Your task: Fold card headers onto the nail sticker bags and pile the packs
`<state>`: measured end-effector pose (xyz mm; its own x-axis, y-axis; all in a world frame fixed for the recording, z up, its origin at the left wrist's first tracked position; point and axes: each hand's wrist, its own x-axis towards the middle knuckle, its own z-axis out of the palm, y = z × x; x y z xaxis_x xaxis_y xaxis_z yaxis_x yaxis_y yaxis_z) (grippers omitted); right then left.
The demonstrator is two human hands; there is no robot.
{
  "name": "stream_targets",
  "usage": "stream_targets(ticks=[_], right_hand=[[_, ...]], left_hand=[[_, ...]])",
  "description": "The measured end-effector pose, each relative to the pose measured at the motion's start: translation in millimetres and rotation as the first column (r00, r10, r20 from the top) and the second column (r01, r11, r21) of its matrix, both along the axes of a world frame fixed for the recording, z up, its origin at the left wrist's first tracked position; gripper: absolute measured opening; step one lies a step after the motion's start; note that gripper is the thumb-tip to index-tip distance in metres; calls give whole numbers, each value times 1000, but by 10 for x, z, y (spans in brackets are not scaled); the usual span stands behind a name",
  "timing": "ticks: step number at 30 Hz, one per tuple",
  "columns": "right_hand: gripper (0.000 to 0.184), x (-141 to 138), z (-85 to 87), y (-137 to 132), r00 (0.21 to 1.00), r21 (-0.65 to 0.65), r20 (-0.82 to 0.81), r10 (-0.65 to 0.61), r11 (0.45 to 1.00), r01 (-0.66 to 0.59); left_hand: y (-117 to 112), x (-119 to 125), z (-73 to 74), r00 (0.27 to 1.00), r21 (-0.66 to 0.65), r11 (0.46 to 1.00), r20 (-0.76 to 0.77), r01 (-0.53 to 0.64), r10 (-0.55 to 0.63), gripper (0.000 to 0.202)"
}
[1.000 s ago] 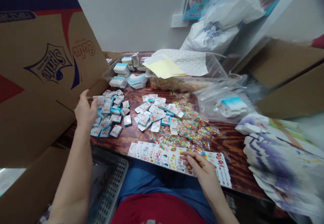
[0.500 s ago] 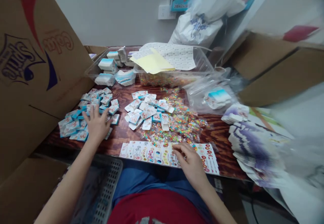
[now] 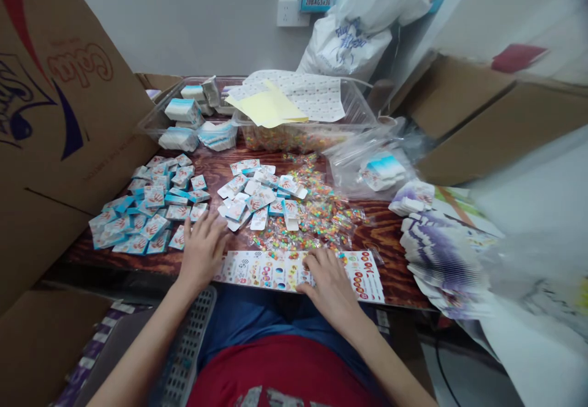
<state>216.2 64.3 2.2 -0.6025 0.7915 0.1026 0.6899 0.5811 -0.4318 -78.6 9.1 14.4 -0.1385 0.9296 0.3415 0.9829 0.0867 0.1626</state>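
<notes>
My left hand [image 3: 203,249] is open with its fingers stretched forward, between a heap of small blue-and-white boxes [image 3: 155,226] and the left end of the sticker sheets [image 3: 271,270]. Nothing shows in that hand. Lying over the sticker sheets, my right hand [image 3: 329,281] has its thumb apart from slightly bent fingers. The sheets lie overlapped along the table's front edge. Behind them is a second group of boxes [image 3: 260,198], some with flaps open. Small clear packets of coloured beads [image 3: 321,217] spread to the right of these boxes.
A large cardboard carton [image 3: 92,119] walls off the left side. Clear plastic trays [image 3: 358,110] stand at the back, with yellow paper [image 3: 266,108] on top. On the right are a plastic bag [image 3: 344,171], purple-and-white folded cards [image 3: 436,260] and another carton [image 3: 496,131].
My left hand has moved right and back from the box heap toward the sticker sheets. My right hand has shifted slightly over the sheets, its fingers spreading. The camera view has turned a little.
</notes>
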Motion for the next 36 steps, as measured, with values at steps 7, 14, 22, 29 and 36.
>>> stream_targets(ticks=[7, 14, 22, 29, 36], right_hand=[[24, -41, -48, 276, 990, -284, -141, -5, 958, -36], [29, -21, -12, 441, 989, -272, -75, 131, 951, -147], [25, 11, 310, 345, 982, -220, -127, 141, 961, -166], [20, -48, 594, 290, 940, -334, -327, 102, 918, -215], [16, -69, 813, 151, 792, -389, -609, 39, 856, -341]], left_hand=[[43, -285, -183, 1000, -92, 995, -18, -28, 26, 31], [-115, 365, 139, 958, 49, 988, 239, 149, -157, 28], [69, 952, 147, 891, -65, 915, 263, 399, -370, 16], [55, 988, 468, 917, 128, 944, 231, 304, -326, 18], [-188, 1170, 502, 888, 173, 958, 367, 227, -277, 57]])
